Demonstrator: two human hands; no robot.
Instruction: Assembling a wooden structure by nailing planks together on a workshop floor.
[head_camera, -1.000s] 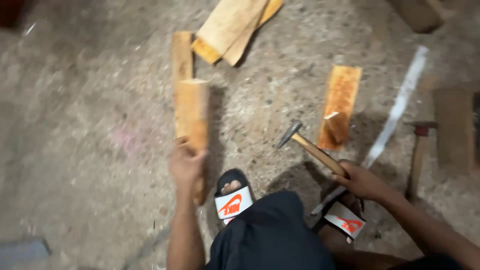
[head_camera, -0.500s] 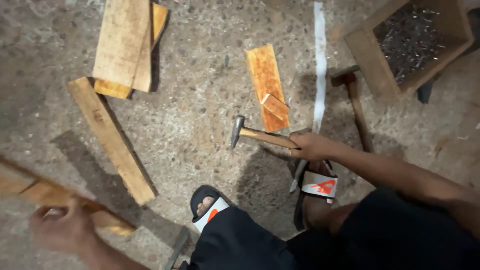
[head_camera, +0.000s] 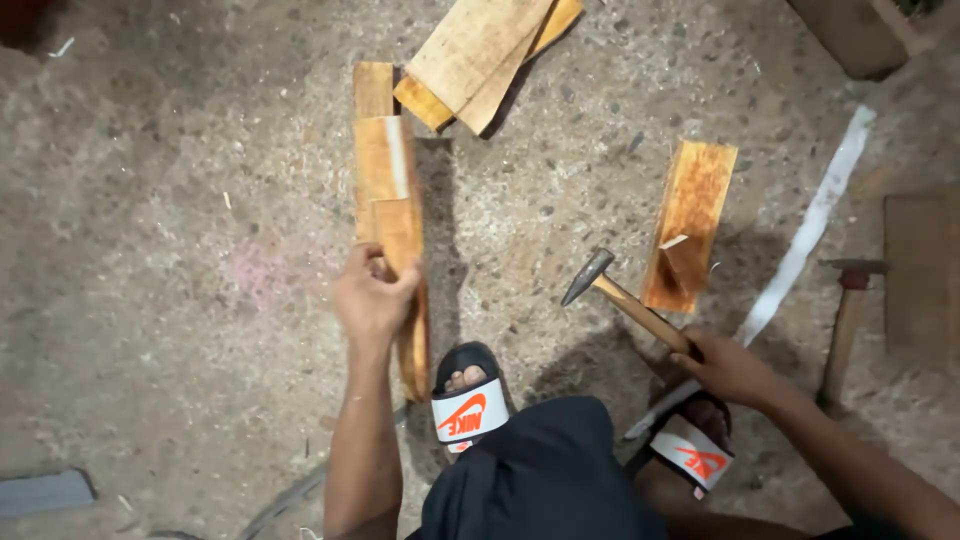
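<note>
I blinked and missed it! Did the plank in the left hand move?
Yes. The left hand brought the plank in from the left, and it now stands by the stacked boards.

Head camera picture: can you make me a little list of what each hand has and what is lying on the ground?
left hand: grips long wooden plank, held up on end
right hand: holds hammer by wooden handle, head raised off the ground
ground: rough concrete
near hammer: short orange board
top: stacked boards
far right: second hammer lying flat
also: white strip
feet: sandals
</note>
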